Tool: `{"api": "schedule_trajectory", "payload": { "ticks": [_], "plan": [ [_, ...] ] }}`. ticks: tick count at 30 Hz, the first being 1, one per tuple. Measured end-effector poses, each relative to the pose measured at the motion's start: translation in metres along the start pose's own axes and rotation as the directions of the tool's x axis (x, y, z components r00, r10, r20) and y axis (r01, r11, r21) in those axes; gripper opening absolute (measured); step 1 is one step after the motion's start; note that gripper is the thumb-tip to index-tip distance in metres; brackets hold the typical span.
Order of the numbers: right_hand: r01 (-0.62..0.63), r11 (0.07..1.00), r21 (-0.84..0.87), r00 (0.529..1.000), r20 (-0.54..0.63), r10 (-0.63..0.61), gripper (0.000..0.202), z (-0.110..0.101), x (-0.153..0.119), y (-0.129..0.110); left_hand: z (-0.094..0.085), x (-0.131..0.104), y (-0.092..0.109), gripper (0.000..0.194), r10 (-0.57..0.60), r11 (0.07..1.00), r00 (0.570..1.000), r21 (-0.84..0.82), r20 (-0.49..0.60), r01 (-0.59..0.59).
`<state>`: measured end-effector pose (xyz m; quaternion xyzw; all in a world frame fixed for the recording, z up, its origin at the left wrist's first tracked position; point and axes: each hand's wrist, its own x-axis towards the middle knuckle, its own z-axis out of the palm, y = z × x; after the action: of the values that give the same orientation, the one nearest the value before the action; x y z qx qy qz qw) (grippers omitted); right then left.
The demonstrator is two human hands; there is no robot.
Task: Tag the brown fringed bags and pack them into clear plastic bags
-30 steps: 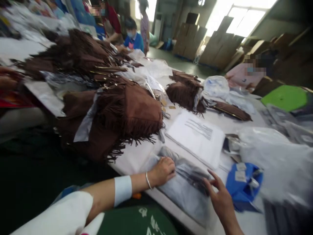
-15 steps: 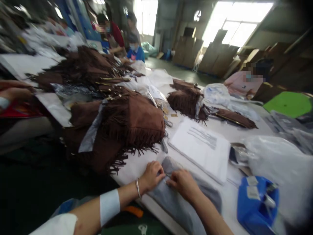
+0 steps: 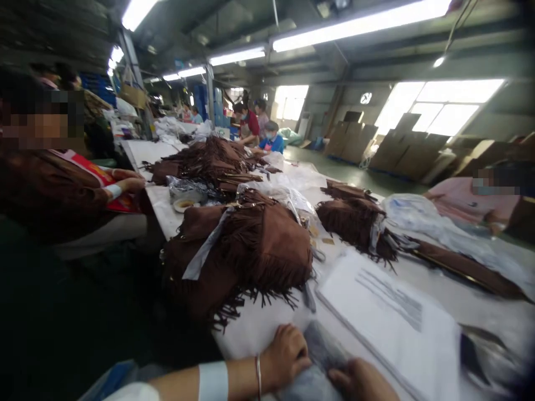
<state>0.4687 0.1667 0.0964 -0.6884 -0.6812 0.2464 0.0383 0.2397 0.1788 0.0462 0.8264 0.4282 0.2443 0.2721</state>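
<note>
A grey sheet-like piece, looking like a plastic bag [image 3: 324, 342], lies at the near table edge, partly cut off by the bottom of the view. My left hand [image 3: 287, 353], with a bracelet and a pale band on the forearm, has its fingers curled and closed on the bag's left side. On the other side my right hand [image 3: 363, 380] grips the bag with bent fingers; its lower part is out of view. Just beyond lie brown fringed suede-like bags [image 3: 267, 245], one with a grey strip [image 3: 207, 245] hanging across it.
A stack of white paper sheets [image 3: 376, 312] lies right of my hands. More brown fringed bags [image 3: 355, 220] and clear plastic [image 3: 422, 214] cover the white table [image 3: 246, 328]. A co-worker [image 3: 62, 195] stands at the left edge; another person [image 3: 472, 200] sits across the table.
The view has tilted up and turned left, so my hands and the grey bag appear lower. The blue container has left the view. Both hands stay on the bag.
</note>
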Motion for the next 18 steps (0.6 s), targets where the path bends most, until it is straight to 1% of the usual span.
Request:
{"api": "schedule_trajectory", "payload": {
  "ticks": [1,2,3,5,6,7,8,9,10,11,12,13,14,15,16,18],
  "plan": [
    [-0.028,1.0,0.005,1.0,-0.014,0.028,0.038,-0.009,-0.007,-0.004,-0.012,-0.003,0.011,0.018,0.001,1.0,1.0,0.005,0.021,-0.001],
    [-0.021,0.998,0.054,0.995,-0.095,0.026,0.036,-0.018,-0.013,-0.005,-0.022,-0.004,0.02,0.015,-0.008,1.0,1.0,0.026,0.025,0.008],
    [-0.053,0.995,0.085,0.987,-0.147,0.065,0.032,-0.026,-0.02,-0.003,-0.03,-0.003,0.026,0.012,-0.003,0.999,0.999,0.039,0.034,0.002],
    [-0.14,0.98,0.141,0.953,-0.249,0.172,0.024,-0.038,-0.036,0.01,-0.039,0.003,0.034,0.007,0.031,0.998,0.999,0.046,0.015,-0.031],
    [-0.169,0.969,0.18,0.934,-0.285,0.216,0.027,-0.043,-0.048,0.019,-0.04,0.007,0.036,0.013,0.069,0.997,0.998,0.041,-0.004,-0.068],
    [-0.197,0.954,0.226,0.901,-0.342,0.267,0.031,-0.047,-0.062,0.029,-0.039,0.011,0.039,0.018,0.114,0.993,0.993,0.041,-0.013,-0.114],
    [-0.22,0.933,0.286,0.846,-0.42,0.328,0.035,-0.051,-0.078,0.04,-0.037,0.014,0.043,0.021,0.165,0.986,0.986,0.043,-0.015,-0.164],
    [-0.24,0.905,0.351,0.763,-0.509,0.399,0.039,-0.055,-0.096,0.052,-0.033,0.016,0.048,0.022,0.219,0.975,0.976,0.048,-0.004,-0.218],
    [-0.258,0.874,0.412,0.645,-0.6,0.473,0.041,-0.057,-0.115,0.063,-0.029,0.018,0.053,0.022,0.272,0.961,0.962,0.055,0.018,-0.272],
    [-0.276,0.842,0.464,0.506,-0.675,0.537,0.041,-0.06,-0.133,0.076,-0.024,0.02,0.059,0.022,0.318,0.945,0.947,0.063,0.048,-0.32],
    [-0.299,0.811,0.503,0.373,-0.721,0.584,0.041,-0.061,-0.149,0.09,-0.017,0.022,0.065,0.022,0.351,0.932,0.933,0.068,0.078,-0.357],
    [-0.331,0.782,0.527,0.278,-0.738,0.615,0.042,-0.063,-0.163,0.105,-0.011,0.024,0.07,0.021,0.37,0.923,0.923,0.072,0.103,-0.378],
    [-0.374,0.757,0.536,0.23,-0.737,0.636,0.043,-0.064,-0.174,0.119,-0.005,0.027,0.075,0.02,0.378,0.919,0.918,0.073,0.122,-0.388],
    [-0.415,0.732,0.541,0.215,-0.723,0.656,0.047,-0.064,-0.182,0.133,0.001,0.029,0.078,0.018,0.376,0.919,0.916,0.072,0.136,-0.388],
    [-0.445,0.707,0.55,0.227,-0.694,0.683,0.05,-0.064,-0.188,0.146,0.006,0.032,0.081,0.014,0.371,0.921,0.917,0.068,0.146,-0.384],
    [-0.464,0.665,0.585,0.298,-0.604,0.739,0.053,-0.062,-0.192,0.169,0.013,0.036,0.083,0.007,0.367,0.925,0.919,0.051,0.148,-0.377]
  ]
}}
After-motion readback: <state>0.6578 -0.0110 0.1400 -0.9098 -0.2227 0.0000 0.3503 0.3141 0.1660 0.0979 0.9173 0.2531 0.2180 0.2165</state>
